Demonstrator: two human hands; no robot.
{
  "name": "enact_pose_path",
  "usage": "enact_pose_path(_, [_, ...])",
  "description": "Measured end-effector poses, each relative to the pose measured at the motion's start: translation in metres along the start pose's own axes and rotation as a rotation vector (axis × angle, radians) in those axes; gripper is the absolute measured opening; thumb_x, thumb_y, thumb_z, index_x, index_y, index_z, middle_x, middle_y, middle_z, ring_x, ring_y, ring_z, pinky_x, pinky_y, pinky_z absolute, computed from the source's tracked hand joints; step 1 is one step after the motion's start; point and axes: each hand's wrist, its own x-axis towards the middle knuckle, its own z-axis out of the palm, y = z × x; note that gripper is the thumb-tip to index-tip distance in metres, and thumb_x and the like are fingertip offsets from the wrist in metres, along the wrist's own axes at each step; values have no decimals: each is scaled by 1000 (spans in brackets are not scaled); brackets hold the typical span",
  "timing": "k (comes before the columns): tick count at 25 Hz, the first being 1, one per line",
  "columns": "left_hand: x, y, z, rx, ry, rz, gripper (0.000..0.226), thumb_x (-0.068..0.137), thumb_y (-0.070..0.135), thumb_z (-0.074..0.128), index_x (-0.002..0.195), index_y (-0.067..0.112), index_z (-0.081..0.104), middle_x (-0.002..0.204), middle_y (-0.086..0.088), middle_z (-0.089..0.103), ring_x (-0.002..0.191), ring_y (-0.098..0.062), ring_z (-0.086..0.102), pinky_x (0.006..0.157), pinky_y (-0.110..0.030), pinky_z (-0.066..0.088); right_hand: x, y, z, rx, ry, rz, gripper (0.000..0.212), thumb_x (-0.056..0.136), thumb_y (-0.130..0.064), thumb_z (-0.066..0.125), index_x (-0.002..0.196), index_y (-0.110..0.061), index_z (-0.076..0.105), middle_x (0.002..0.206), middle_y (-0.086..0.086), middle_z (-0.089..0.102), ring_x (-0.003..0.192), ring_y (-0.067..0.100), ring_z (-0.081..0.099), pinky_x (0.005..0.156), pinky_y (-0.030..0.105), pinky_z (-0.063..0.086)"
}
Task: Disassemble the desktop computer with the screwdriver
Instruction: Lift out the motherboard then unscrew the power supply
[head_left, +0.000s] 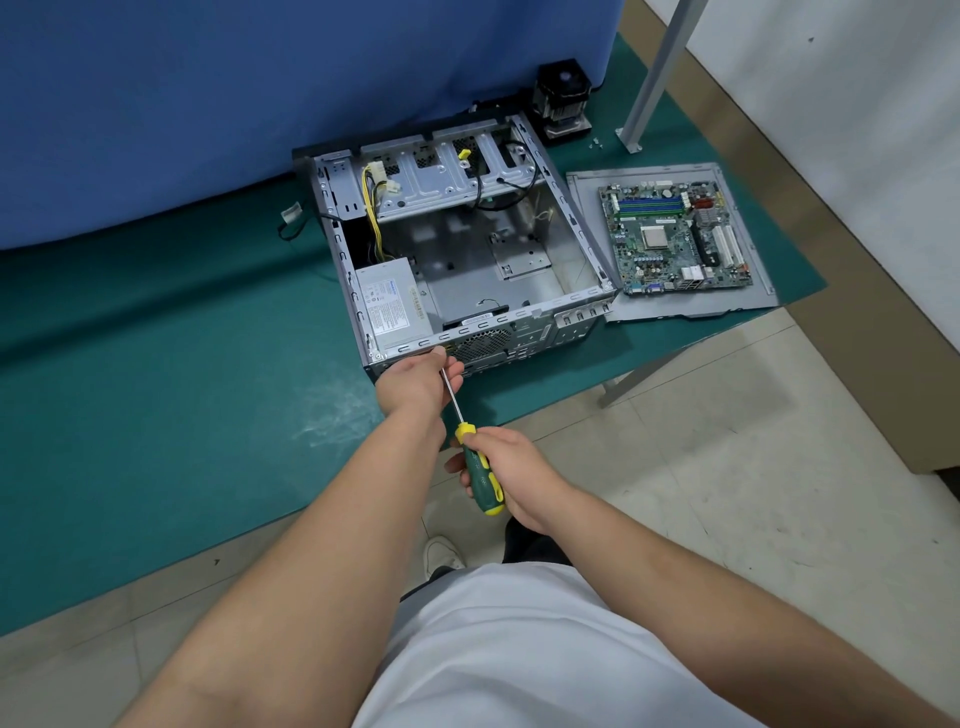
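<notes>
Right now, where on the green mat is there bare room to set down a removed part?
The widest bare patch of green mat lies left of the computer case, bordered by the blue curtain behind. Right of the case is crowded: the side panel carrying the motherboard, with the cooler behind. Both hands work the screwdriver at the case's near edge.

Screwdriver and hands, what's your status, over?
Right hand grips green-and-yellow screwdriver handle. Left hand steadies shaft at open grey metal computer case rear edge. Green motherboard already out, beside case. Nothing obstructing.
</notes>
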Motion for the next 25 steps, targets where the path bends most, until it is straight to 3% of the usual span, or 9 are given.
enact_pose_path(3, [-1, -1, 0, -9, -5, 4, 9, 96, 6, 69, 102, 0, 69, 89, -16, 76, 75, -22, 77, 61, -25, 61, -1, 3, -5, -60, 24, -14, 14, 103, -20, 58, 107, -9, 65, 80, 4, 72, 67, 14, 63, 64, 29, 55])
enact_pose_path(9, [-2, -2, -2, -27, -31, -12, 11, 98, 9, 66, 103, -1, 70, 89, -16, 77, 76, -22, 77, 62, -26, 61, 2, 7, -7, 71, 50, -45, 10, 98, -10, 66, 105, -6, 60, 80, 11, 63, 62, 16, 62, 66, 36, 57])
enact_pose_path(13, [-2, -2, -4, -36, -66, -31, 12, 101, 10, 62, 103, 1, 69, 89, -15, 77, 76, -22, 77, 67, -30, 63, 6, 11, -7, -14, 106, -90, 14, 97, -13, 69, 106, -9, 59, 80, 7, 67, 64, 16, 64, 63, 32, 58])
enact_pose_path(19, [-2, 3, -9, -92, -199, -140, 18, 105, 12, 51, 99, 5, 66, 91, -12, 75, 82, -21, 75, 65, -31, 62, 9, 14, -13, -65, 164, -128, 18, 93, -18, 74, 103, -11, 61, 78, 2, 70, 61, 12, 66, 61, 30, 58])
enact_pose_path(25, [-1, 5, -16, -174, -284, -261, 20, 104, 15, 51, 98, 7, 69, 83, -7, 78, 81, -19, 75, 72, -34, 61, 12, 15, -17, -96, 174, -127, 20, 93, -20, 75, 104, -12, 61, 80, 2, 70, 60, 12, 65, 60, 30, 57])
